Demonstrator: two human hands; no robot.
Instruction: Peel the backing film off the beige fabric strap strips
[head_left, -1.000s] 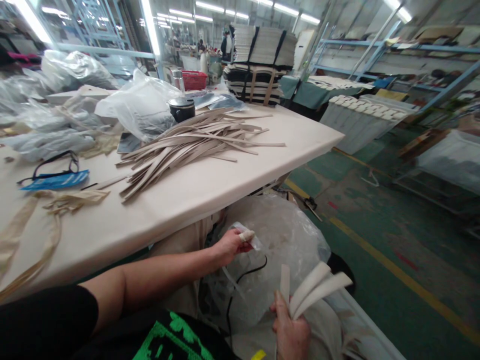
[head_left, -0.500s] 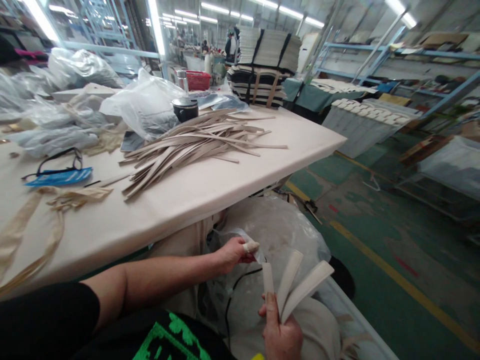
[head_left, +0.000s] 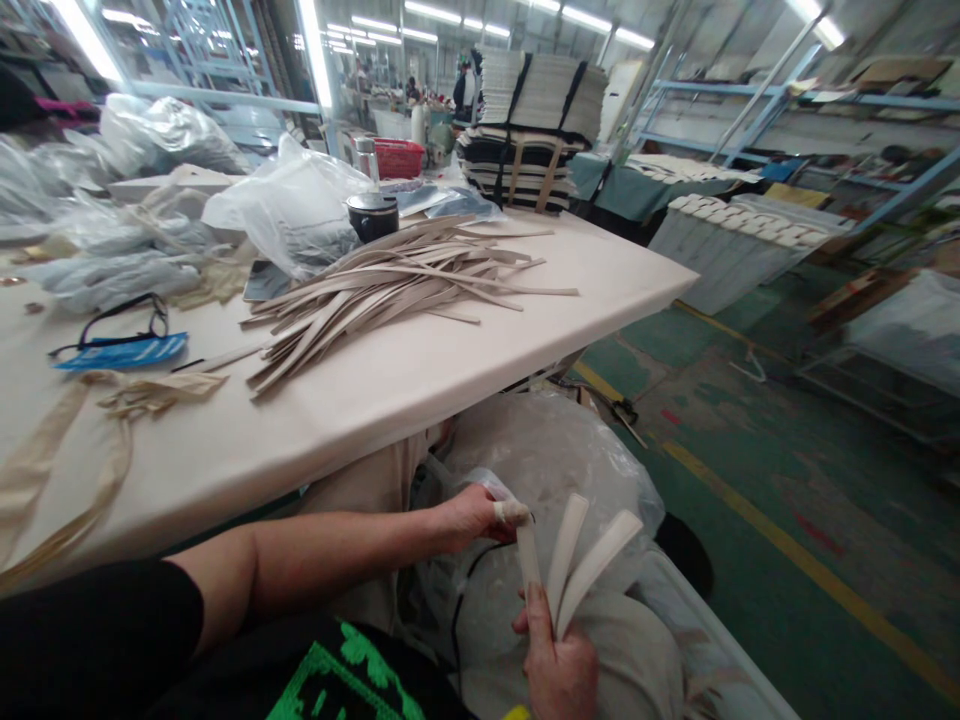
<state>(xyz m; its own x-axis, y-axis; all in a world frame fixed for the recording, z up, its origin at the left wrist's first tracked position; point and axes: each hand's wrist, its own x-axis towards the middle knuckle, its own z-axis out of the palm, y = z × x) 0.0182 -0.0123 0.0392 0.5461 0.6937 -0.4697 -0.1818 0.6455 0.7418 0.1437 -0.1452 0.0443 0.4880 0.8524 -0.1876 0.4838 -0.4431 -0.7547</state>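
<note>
Low at the centre right, my right hand (head_left: 559, 655) is closed round the lower ends of several beige strips (head_left: 596, 560), which fan out upward. My left hand (head_left: 480, 515), its thumb or finger wrapped in pale tape, is closed at the top end of the leftmost strip (head_left: 528, 555). Whether it grips that strip or something else is hidden. Thin clear plastic (head_left: 491, 484) shows beside the left fingers. Beneath both hands lies a large clear plastic bag (head_left: 555, 440). A pile of long beige strips (head_left: 390, 285) rests on the table (head_left: 420, 375).
Glasses (head_left: 124, 328) and a blue packet (head_left: 127, 352) lie on the table's left. A dark mug (head_left: 373, 217), plastic bags (head_left: 289, 205) and a red basket (head_left: 397, 158) are farther back. Strapped stacks (head_left: 536, 100) stand behind the table. The table edge runs above my forearms.
My left hand has moved right, onto the top of the leftmost strip. The fanned strips and my right hand have shifted slightly left.
</note>
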